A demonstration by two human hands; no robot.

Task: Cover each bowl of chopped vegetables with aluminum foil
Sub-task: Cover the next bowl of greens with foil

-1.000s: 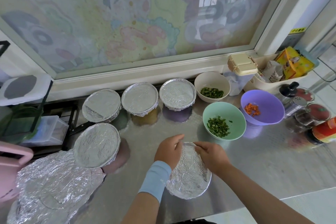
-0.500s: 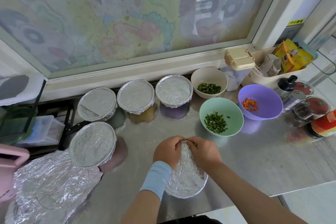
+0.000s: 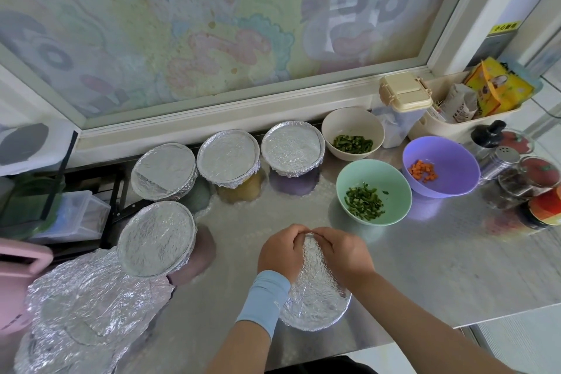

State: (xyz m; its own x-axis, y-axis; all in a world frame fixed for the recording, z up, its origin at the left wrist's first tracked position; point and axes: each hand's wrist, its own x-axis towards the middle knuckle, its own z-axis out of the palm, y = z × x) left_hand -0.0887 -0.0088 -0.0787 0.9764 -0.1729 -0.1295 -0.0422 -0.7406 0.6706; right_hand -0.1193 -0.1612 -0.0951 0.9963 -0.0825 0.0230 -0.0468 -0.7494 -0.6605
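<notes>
A heap of crumpled foil sheets (image 3: 91,307) lies at the near left corner of the steel counter (image 3: 425,267), and a foil-covered bowl (image 3: 156,238) sits against its far side. Along the far edge three more stand in a row, each sealed with foil: the first covered bowl (image 3: 165,170), the second covered bowl (image 3: 228,153) and the third covered bowl (image 3: 292,146). At the middle of the near edge sits the bowl being wrapped (image 3: 315,300), with foil spread over its top. The left hand (image 3: 280,252), above a light blue wristband (image 3: 264,294), and the right hand (image 3: 343,253) meet at its far rim, with fingers curled and pinching the foil there. At the far edge just right of the row, a beige bowl (image 3: 349,124) holds chopped greens, uncovered. Nearer stands a green bowl (image 3: 391,179) of chopped greens. Right of it is a purple bowl (image 3: 452,167) with diced carrot, also uncovered. Jars (image 3: 528,176) and a shaker (image 3: 498,161) crowd the right edge.
</notes>
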